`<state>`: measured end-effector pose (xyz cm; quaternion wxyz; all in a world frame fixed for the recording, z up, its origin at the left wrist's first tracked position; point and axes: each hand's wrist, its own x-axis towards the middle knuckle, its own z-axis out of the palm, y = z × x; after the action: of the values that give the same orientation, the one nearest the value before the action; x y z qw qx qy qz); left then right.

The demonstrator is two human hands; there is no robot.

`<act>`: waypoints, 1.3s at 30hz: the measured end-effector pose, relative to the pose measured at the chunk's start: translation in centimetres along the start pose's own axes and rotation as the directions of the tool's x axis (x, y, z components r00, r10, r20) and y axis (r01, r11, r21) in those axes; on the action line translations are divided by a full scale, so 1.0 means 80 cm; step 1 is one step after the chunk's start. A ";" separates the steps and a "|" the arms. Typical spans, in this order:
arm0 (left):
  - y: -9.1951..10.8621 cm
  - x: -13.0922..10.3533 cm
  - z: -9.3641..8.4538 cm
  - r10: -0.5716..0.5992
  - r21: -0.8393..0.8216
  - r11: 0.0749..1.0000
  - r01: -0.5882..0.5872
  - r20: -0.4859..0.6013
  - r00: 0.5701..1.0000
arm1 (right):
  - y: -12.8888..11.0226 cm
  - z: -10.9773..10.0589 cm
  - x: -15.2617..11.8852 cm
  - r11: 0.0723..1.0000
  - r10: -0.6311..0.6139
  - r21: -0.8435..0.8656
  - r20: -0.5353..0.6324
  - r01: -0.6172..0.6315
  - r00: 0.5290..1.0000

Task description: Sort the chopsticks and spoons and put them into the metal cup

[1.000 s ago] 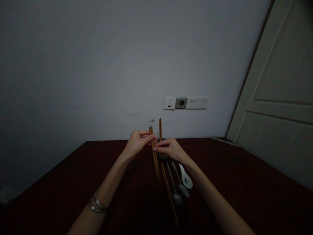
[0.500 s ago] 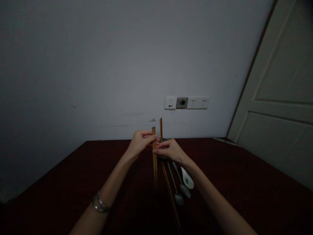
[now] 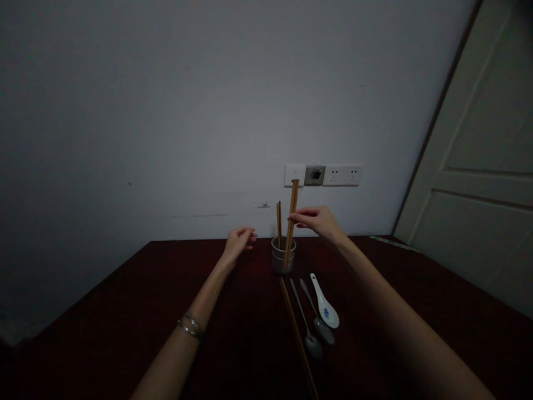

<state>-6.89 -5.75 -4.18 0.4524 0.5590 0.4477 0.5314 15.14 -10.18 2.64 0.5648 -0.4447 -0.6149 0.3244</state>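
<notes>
My right hand [image 3: 318,221] pinches a pair of wooden chopsticks [image 3: 293,203] near their middle. They stand nearly upright, their lower part crossing in front of a metal cup [image 3: 282,261]; the lower tips are dim. Inside that cup, other chopsticks [image 3: 278,222] lean against the rim. To the left of the cup, my left hand [image 3: 240,243] is empty, its fingers loosely bent and partly apart. More chopsticks [image 3: 297,333] lie on the table, beside two metal spoons [image 3: 313,345] [image 3: 323,332] and a white spoon [image 3: 327,308] with a blue mark.
The dark red table [image 3: 125,311] reaches back to a grey wall [image 3: 187,111]. Sockets and a switch [image 3: 315,175] sit on the wall behind the cup. A door [image 3: 487,183] stands at the right. A flat strip [image 3: 393,243] lies at the table's back right.
My left hand has let go of the chopsticks and moved slightly left and down. My right hand has carried them up and right to the cup, which now shows fully.
</notes>
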 end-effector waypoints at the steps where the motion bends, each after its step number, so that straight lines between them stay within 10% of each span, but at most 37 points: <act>1: -0.019 0.009 -0.003 -0.050 0.002 0.999 0.050 -0.034 0.998 | -0.003 -0.006 0.011 1.000 -0.018 0.021 -0.031 0.018 0.999; 11: -0.142 0.033 -0.011 -0.182 -0.017 0.983 0.182 -0.160 0.970 | 0.034 -0.013 0.094 0.993 -0.109 -0.067 -0.120 0.101 0.987; 24: -0.149 0.031 -0.009 -0.069 0.062 0.995 0.079 -0.141 0.988 | 0.124 0.009 0.095 0.998 0.049 -0.023 -0.069 -0.050 0.996; 39: -0.158 0.036 -0.010 -0.045 0.016 0.999 0.047 -0.130 0.990 | 0.155 0.021 0.088 0.997 0.076 -0.029 -0.018 -0.077 0.997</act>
<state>-7.84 -0.52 -16.03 0.4290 0.5171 0.4942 0.5517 15.96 1.30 -5.96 0.5505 -0.4790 -0.5974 0.3328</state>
